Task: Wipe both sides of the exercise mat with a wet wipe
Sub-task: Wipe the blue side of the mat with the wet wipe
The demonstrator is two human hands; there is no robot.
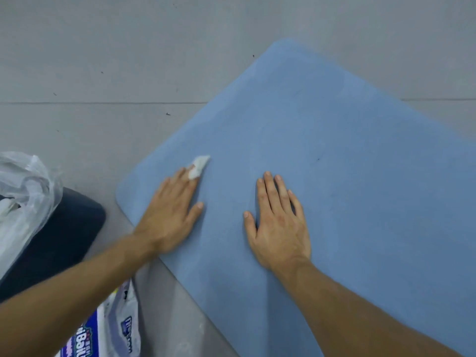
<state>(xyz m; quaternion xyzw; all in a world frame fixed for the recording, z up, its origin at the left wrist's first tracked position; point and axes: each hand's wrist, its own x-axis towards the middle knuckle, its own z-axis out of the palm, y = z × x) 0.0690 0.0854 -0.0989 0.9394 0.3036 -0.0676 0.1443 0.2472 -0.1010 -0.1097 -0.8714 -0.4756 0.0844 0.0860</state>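
Note:
A blue exercise mat [334, 155] lies flat on the grey floor, filling the right half of the view. My left hand [172, 212] presses flat on the mat near its left corner, fingers straight, with a small white wet wipe [198, 166] under its fingertips; part of the wipe sticks out beyond them. My right hand [279, 222] rests flat on the mat a little to the right, fingers straight and together, holding nothing.
A crumpled clear plastic bag [23, 197] lies at the left edge on a dark blue knee [64, 233]. A wet wipe pack [113, 328] with blue print sits on the floor under my left forearm. Grey floor [128, 60] extends beyond the mat.

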